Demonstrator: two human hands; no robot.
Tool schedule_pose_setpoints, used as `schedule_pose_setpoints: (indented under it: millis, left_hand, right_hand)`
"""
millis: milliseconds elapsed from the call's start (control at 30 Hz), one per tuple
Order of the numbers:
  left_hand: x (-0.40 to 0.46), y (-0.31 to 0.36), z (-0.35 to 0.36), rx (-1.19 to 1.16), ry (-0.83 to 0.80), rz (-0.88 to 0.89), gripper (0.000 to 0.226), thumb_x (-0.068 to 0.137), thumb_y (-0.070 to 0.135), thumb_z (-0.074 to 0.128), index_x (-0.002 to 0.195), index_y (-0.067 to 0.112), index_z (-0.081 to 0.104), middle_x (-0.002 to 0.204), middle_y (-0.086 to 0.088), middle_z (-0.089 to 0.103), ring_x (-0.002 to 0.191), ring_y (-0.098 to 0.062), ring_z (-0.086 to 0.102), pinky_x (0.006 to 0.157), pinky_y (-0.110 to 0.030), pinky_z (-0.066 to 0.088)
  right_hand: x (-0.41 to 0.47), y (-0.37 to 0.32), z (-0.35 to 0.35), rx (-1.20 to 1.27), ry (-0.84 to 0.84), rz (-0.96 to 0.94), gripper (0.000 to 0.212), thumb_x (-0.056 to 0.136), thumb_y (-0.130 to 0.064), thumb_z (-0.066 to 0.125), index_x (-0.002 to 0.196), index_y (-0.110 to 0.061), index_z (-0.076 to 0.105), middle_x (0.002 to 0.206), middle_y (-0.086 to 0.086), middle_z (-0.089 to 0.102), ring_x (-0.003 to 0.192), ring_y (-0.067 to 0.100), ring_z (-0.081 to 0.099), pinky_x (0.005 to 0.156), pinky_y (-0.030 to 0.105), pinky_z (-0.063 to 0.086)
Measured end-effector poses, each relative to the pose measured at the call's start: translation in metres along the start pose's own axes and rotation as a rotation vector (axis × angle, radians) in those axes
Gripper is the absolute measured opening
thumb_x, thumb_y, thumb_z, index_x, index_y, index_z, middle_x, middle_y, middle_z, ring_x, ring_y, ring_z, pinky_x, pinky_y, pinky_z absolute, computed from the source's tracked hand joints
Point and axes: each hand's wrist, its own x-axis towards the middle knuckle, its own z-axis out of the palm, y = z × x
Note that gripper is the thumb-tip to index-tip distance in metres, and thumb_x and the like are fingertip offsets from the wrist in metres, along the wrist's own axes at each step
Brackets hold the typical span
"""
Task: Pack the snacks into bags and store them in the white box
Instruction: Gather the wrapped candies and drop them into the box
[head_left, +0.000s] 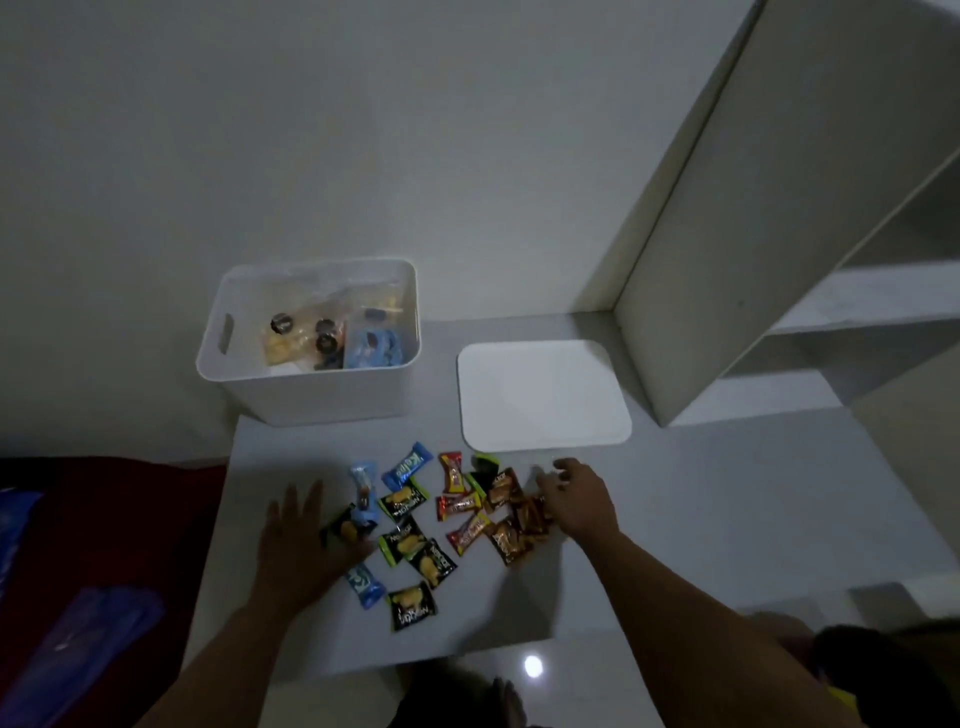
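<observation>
Several small snack packets lie scattered on a low white table (675, 519): blue ones (408, 466), black-and-green ones (412, 605), red ones (452, 472) and brown ones (506, 540). The white box (311, 395) stands at the table's far left with filled clear bags (332, 335) inside. My left hand (298, 540) rests flat, fingers spread, at the left edge of the packets. At the right edge of the pile my right hand (576, 499) hovers over the brown packets with fingers spread. Whether it touches a clear bag there, I cannot tell.
The box's white lid (543, 395) lies flat to the right of the box. A tall white shelf unit (753, 234) rises at the back right. A red cloth (104, 519) and blue plastic (93, 644) lie off the table's left side.
</observation>
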Motion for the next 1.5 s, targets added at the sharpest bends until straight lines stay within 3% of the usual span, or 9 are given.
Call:
schedule_pose_setpoints:
  millis: [100,200,400,767,933,1100,1267,1367,1500]
  left_hand:
    - [-0.022,-0.025,0.036,0.039,-0.128,-0.017,0.149,0.045,0.099,0.058,0.159,0.034,-0.012,0.169,-0.006,-0.014,0.155,-0.034,-0.009,0.122,-0.061,0.006]
    - [-0.031,-0.023,0.066,0.123,-0.118,0.142,0.151,0.043,0.101,0.056,0.161,0.030,-0.005,0.168,-0.006,-0.020,0.154,-0.035,-0.016,0.120,-0.064,-0.002]
    - [-0.032,0.005,0.092,0.196,0.040,0.392,0.155,0.042,0.105,0.051,0.162,0.015,0.009,0.169,-0.017,-0.004,0.153,-0.046,-0.007,0.115,-0.074,0.000]
    - [-0.009,0.037,0.113,0.143,0.173,0.576,0.077,0.082,0.077,0.057,0.142,0.029,0.057,0.163,-0.014,0.028,0.150,-0.040,0.026,0.114,-0.068,0.020]
    - [-0.008,0.035,0.123,0.155,0.225,0.579,0.059,0.087,0.067,0.059,0.121,0.020,0.068,0.155,-0.016,0.040,0.142,-0.040,0.038,0.113,-0.063,0.025]
    - [-0.009,0.037,0.128,0.145,0.299,0.540,0.054,0.085,0.063,0.062,0.105,0.013,0.064,0.142,-0.015,0.053,0.129,-0.039,0.049,0.107,-0.058,0.035]
    - [-0.010,0.040,0.125,0.206,0.301,0.509,0.076,0.080,0.063,0.065,0.138,0.015,0.058,0.141,-0.017,0.052,0.137,-0.043,0.042,0.110,-0.061,0.029]
    - [-0.008,0.042,0.122,0.205,0.226,0.513,0.083,0.081,0.062,0.063,0.152,0.026,0.043,0.157,-0.018,0.036,0.149,-0.042,0.026,0.116,-0.062,0.022]
    - [-0.005,0.037,0.125,0.233,0.188,0.569,0.066,0.079,0.056,0.065,0.135,0.021,0.059,0.153,-0.015,0.044,0.144,-0.039,0.036,0.114,-0.064,0.024]
  right_hand:
    - [-0.016,0.038,0.033,-0.055,-0.014,-0.072,0.102,0.076,-0.081,0.062,0.151,-0.017,0.036,0.148,0.011,0.043,0.140,0.032,0.040,0.115,0.050,0.034]
    - [-0.023,0.044,0.064,-0.169,-0.065,-0.224,0.132,0.057,-0.101,0.053,0.160,-0.030,0.009,0.168,0.000,0.010,0.158,0.025,0.004,0.124,0.054,-0.001]
    - [-0.015,0.043,0.098,-0.423,-0.144,-0.622,0.145,0.046,-0.103,0.056,0.160,-0.042,-0.010,0.168,0.009,-0.025,0.154,0.037,-0.025,0.116,0.071,-0.010]
    - [0.005,0.051,0.130,-0.452,0.092,-0.973,0.063,0.082,-0.078,0.059,0.124,-0.032,0.070,0.148,0.011,0.053,0.147,0.039,0.037,0.113,0.067,0.024]
    - [0.003,0.052,0.126,-0.447,0.125,-1.031,0.045,0.090,-0.066,0.062,0.105,-0.025,0.071,0.128,0.010,0.062,0.130,0.037,0.052,0.106,0.053,0.034]
    - [0.000,0.051,0.126,-0.404,0.078,-0.941,0.058,0.086,-0.069,0.064,0.124,-0.024,0.067,0.136,0.013,0.055,0.127,0.034,0.053,0.094,0.050,0.041]
    - [-0.001,0.043,0.121,-0.523,0.015,-0.845,0.087,0.082,-0.085,0.047,0.155,-0.038,0.039,0.166,0.015,0.025,0.154,0.039,0.021,0.114,0.056,0.023]
    - [0.003,0.048,0.123,-0.540,0.001,-0.876,0.080,0.086,-0.081,0.047,0.153,-0.038,0.043,0.163,0.011,0.035,0.151,0.037,0.029,0.116,0.062,0.022]
    - [0.006,0.055,0.125,-0.509,0.047,-0.971,0.063,0.085,-0.067,0.062,0.136,-0.030,0.061,0.141,0.006,0.056,0.133,0.032,0.051,0.106,0.053,0.034]
